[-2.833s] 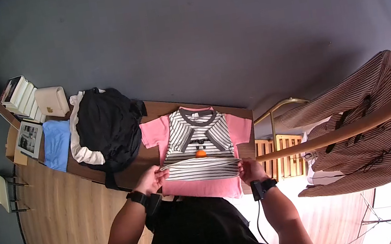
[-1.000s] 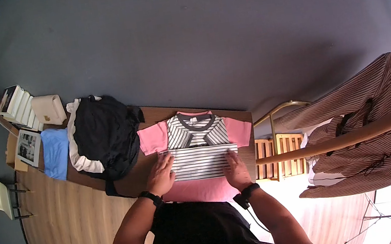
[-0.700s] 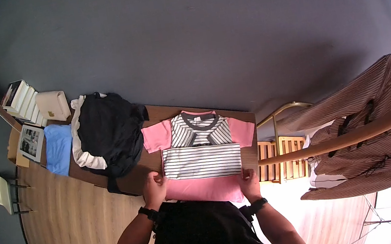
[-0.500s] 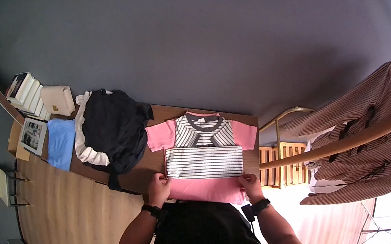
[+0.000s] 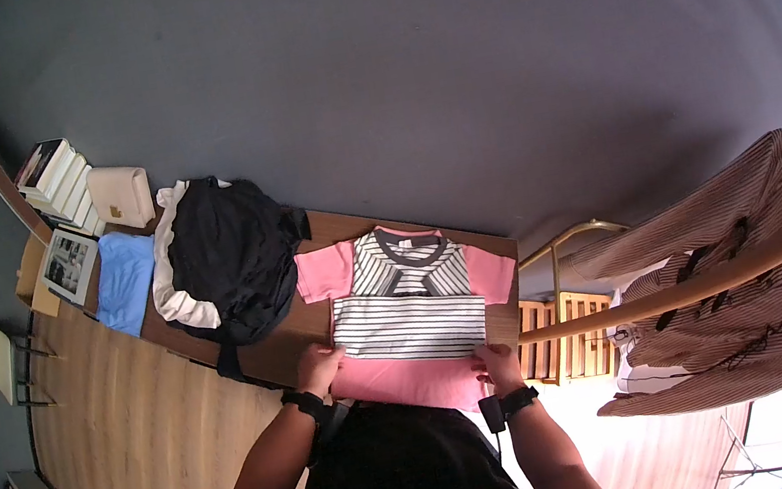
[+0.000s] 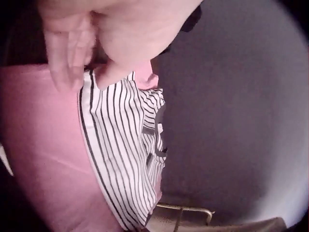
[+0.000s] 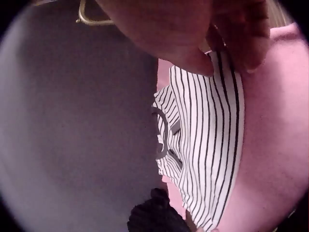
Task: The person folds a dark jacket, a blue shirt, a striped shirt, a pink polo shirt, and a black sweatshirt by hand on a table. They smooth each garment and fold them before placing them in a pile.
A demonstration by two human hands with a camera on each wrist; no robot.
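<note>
Both hands are pinching the pink and striped cotton T-shirt [image 5: 409, 315].
Left hand [image 5: 319, 366] and right hand [image 5: 497, 366] are gripping its near corners; collar is pointing to the wall, black clothes pile [image 5: 229, 258] lying beside.

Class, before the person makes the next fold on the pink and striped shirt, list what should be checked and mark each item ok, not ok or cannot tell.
1. Left hand pinches the shirt at its near left corner: ok.
2. Right hand pinches the near right corner: ok.
3. Striped panel lies flat: ok.
4. Both sleeves spread out: ok.
5. Black garment pile clear of the shirt: cannot tell, it lies close to the left sleeve.
6. Table bare beside the shirt: ok.
</note>
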